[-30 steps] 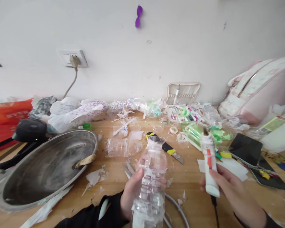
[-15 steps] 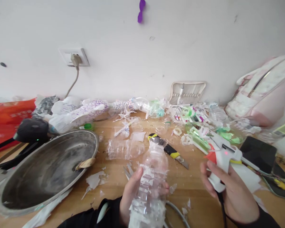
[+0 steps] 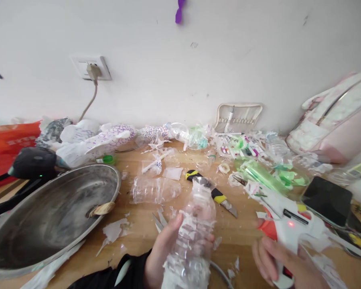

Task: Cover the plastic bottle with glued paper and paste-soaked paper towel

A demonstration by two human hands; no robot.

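My left hand (image 3: 165,247) is closed round a clear plastic bottle (image 3: 195,237) with bits of white paper stuck over its ribbed sides, its neck pointing away from me. At the lower right, my right hand (image 3: 285,261) grips the handle of a white hot glue gun (image 3: 291,224) with a red trigger and a lit red light. Beyond the bottle's neck lies a yellow-and-black utility knife (image 3: 221,196), its blade out. Scissor blades (image 3: 159,220) show beside my left thumb. A cut piece of clear bottle (image 3: 155,190) rests left of the knife.
A large metal basin (image 3: 55,224) with a wooden-looking handle in it stands at left. Paper-covered shapes (image 3: 108,140) line the wall. Right of centre lie markers (image 3: 246,146), green plastic (image 3: 264,176), a phone (image 3: 327,204) and a backpack (image 3: 333,120). Scraps litter the table.
The glue gun has come lower and nearer to me in my right hand, with its handle tilted. My left hand still holds the bottle. The view has shifted slightly.
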